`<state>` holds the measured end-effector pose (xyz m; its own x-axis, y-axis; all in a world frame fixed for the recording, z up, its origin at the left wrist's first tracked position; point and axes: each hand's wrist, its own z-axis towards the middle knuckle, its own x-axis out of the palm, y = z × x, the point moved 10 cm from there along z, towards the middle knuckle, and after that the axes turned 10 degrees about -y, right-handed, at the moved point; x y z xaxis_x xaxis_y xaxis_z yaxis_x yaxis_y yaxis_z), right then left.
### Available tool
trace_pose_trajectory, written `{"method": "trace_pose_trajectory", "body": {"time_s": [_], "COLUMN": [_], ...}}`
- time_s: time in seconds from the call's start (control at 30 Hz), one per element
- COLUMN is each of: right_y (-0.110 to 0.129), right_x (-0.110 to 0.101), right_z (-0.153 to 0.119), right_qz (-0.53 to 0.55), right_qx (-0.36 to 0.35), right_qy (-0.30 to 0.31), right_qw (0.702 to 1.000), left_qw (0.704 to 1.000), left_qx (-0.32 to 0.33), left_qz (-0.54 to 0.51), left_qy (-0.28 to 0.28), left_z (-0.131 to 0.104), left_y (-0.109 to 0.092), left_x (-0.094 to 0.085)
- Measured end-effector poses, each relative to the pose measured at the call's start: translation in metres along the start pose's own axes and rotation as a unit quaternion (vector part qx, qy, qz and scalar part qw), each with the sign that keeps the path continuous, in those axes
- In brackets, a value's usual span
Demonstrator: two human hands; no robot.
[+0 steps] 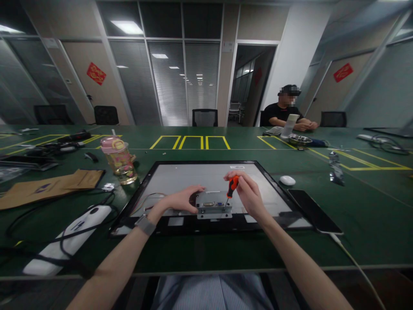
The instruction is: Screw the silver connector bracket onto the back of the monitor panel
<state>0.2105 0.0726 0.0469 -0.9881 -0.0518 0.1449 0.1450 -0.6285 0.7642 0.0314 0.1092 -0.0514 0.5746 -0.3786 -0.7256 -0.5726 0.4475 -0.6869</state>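
Observation:
A flat monitor panel [189, 175] with a black frame lies back side up in front of me. Near its front edge sits a metal bracket [214, 211] with video ports along its upright face. My left hand [183, 199] grips the bracket's left end, thumb in front and fingers behind. In my right hand [249, 193] is a screwdriver [232, 186] with an orange and black handle. Its shaft points down at the right part of the bracket; whether the tip sits in a screw is too small to tell. Thin wires [142, 200] run on the panel left of my left hand.
Right of the panel lie a phone [314, 211] on a cable and a white earbud case [287, 180]. On the left are a power strip [69, 239], a paper bag [51, 186] and a drink cup [119, 160]. Across the green table sits another person [285, 110].

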Motion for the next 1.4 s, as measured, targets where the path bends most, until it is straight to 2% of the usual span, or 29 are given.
{"method": "trace_pose_trajectory", "body": {"time_s": [0.07, 0.2, 0.33, 0.53, 0.7, 0.93, 1.13, 1.3, 1.4], "right_y": [-0.001, -0.011, -0.009, -0.003, -0.012, -0.003, 0.006, 0.016, 0.021], "right_x": [-0.002, 0.001, 0.006, -0.003, 0.000, 0.007, 0.003, -0.003, -0.003], "right_z": [0.000, -0.001, -0.001, 0.001, -0.001, -0.001, -0.001, 0.001, -0.001], "right_qz": [0.004, 0.039, 0.085, 0.059, 0.044, 0.068, -0.014, -0.064, -0.107], "right_qx": [-0.003, 0.036, 0.049, 0.014, 0.043, 0.046, 0.015, -0.048, -0.076], "right_qy": [-0.005, 0.014, 0.024, -0.009, 0.012, 0.025, 0.009, -0.041, -0.044], "right_qw": [1.000, 0.998, 0.995, 0.998, 0.998, 0.996, 1.000, 0.996, 0.990], "left_qw": [1.000, 1.000, 1.000, 1.000, 1.000, 1.000, 1.000, 1.000, 1.000], "left_qx": [0.000, 0.006, 0.011, 0.009, 0.009, 0.001, 0.001, 0.013, 0.013], "left_qz": [0.002, 0.002, 0.006, 0.003, -0.002, 0.007, 0.006, 0.009, 0.015], "left_qy": [0.000, -0.004, -0.009, -0.002, -0.001, -0.002, 0.006, 0.000, -0.002], "left_z": [0.000, 0.001, 0.002, 0.002, 0.002, 0.001, 0.001, 0.002, 0.002], "left_y": [0.000, 0.002, 0.005, 0.006, 0.006, 0.003, 0.005, 0.006, 0.006], "left_x": [0.000, 0.000, 0.001, 0.001, 0.001, 0.000, 0.002, 0.002, 0.002]}}
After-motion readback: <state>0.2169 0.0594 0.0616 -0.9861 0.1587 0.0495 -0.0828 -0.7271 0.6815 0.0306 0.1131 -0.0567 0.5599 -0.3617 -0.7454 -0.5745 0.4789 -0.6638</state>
